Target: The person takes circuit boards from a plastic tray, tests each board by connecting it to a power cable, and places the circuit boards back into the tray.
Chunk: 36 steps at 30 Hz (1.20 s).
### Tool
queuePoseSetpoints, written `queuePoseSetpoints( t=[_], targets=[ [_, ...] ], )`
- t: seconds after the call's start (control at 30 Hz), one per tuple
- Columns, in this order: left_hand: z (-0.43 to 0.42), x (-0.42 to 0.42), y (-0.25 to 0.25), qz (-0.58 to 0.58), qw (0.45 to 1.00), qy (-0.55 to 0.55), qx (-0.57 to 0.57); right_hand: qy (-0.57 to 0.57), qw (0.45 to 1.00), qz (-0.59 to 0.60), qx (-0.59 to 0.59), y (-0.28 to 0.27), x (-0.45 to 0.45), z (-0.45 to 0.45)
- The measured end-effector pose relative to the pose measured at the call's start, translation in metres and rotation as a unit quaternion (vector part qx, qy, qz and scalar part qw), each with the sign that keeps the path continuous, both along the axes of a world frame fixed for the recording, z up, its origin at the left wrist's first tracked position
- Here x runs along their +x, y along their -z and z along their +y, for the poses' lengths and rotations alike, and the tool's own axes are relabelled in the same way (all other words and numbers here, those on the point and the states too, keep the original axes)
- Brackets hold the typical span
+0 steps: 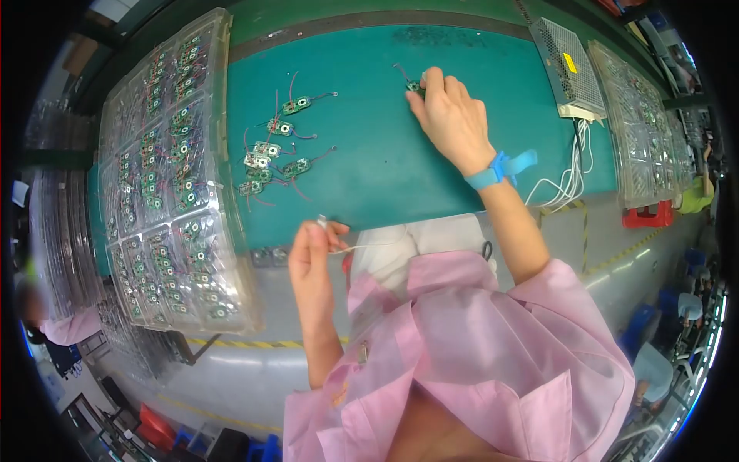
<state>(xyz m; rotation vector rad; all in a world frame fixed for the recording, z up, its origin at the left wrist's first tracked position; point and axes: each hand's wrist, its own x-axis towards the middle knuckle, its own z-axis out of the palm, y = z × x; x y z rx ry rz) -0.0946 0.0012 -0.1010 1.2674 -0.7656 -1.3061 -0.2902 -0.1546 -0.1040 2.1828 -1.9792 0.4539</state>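
Note:
My left hand [314, 245] is closed at the table's front edge, holding a small white connector [322, 221] whose thin white cable [369, 246] trails to the right. Farther back, my right hand [443, 104], with a blue strap round its wrist, has its fingers closed at a small green circuit board [416, 86]; a thin wire sticks out from the board to the left, and the fingers partly cover it. Several green circuit boards [297, 167] with red and dark wires lie in a loose group on the green mat [362, 169], left of centre.
A large clear tray [223, 138] filled with circuit boards stands at the left. At the right are a perforated metal power supply [566, 65] with white cables [573, 173] and another clear tray [627, 123] of boards. A person's pink sleeve [73, 327] shows at far left.

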Motion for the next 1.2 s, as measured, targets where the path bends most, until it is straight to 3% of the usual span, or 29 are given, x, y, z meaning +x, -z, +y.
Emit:
queuePoseSetpoints(
  t=[0.07, 0.2, 0.23, 0.3, 0.37, 0.63, 0.87, 1.03, 1.2],
  targets=[
    [0.000, 0.000, 0.000, -0.011, 1.000, 0.005, 0.001, 0.016, 0.999, 0.037, 0.008, -0.001, -0.004, 0.000],
    [-0.001, 0.001, 0.000, -0.013, 1.000, -0.006, 0.022, -0.066, 0.951, -0.288, 0.095, -0.015, -0.034, 0.005],
    [-0.002, -0.001, 0.000, -0.012, 1.000, 0.000, 0.021, -0.060, 0.952, -0.287, 0.093, -0.018, -0.039, 0.009],
    [-0.002, 0.000, -0.001, -0.012, 1.000, 0.002, 0.021, -0.043, 0.813, -0.547, 0.196, -0.023, -0.041, 0.021],
    [-0.002, 0.000, -0.002, -0.013, 1.000, 0.001, 0.020, -0.027, 0.593, -0.755, 0.278, -0.026, -0.042, 0.034],
    [-0.001, -0.012, -0.015, -0.003, 0.996, 0.090, -0.002, -0.106, 0.493, -0.790, 0.347, -0.035, -0.012, 0.071],
    [-0.004, -0.034, -0.026, -0.046, 0.989, 0.105, -0.088, -0.127, 0.303, -0.850, 0.413, -0.047, 0.009, 0.101],
    [-0.002, -0.041, -0.030, -0.122, 0.984, 0.071, -0.111, -0.152, 0.237, -0.855, 0.436, -0.040, 0.013, 0.107],
    [0.003, -0.039, -0.021, -0.209, 0.970, 0.075, -0.096, -0.115, 0.226, -0.859, 0.445, -0.039, 0.012, 0.107]
  ],
)
